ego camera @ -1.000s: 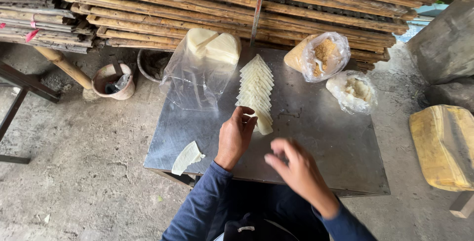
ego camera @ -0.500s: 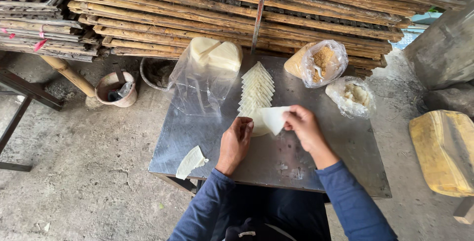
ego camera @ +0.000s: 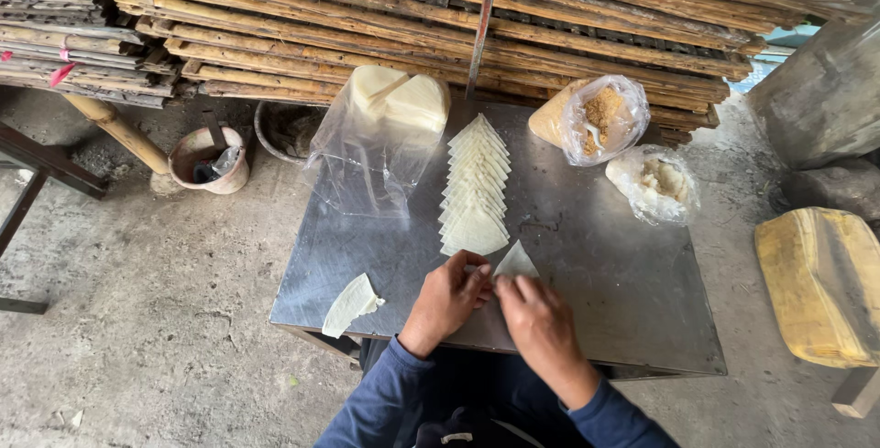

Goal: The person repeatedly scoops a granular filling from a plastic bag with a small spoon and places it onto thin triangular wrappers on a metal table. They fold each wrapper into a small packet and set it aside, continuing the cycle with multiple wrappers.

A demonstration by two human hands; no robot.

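My left hand and right hand pinch triangular wrapper on steel table; advise aligning edges, pressing evenly, light grip.

Left hand and right hand pinching a folded white wrapper on a metal table, row of folded triangles just beyond, 2 bags of filling far right, loose wrapper near left edge

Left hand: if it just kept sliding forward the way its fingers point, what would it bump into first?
The left hand points up and slightly right, at the small folded triangular wrapper it is pinching together with the right hand. Beyond that, it would likely meet the row of overlapping triangular wrappers.
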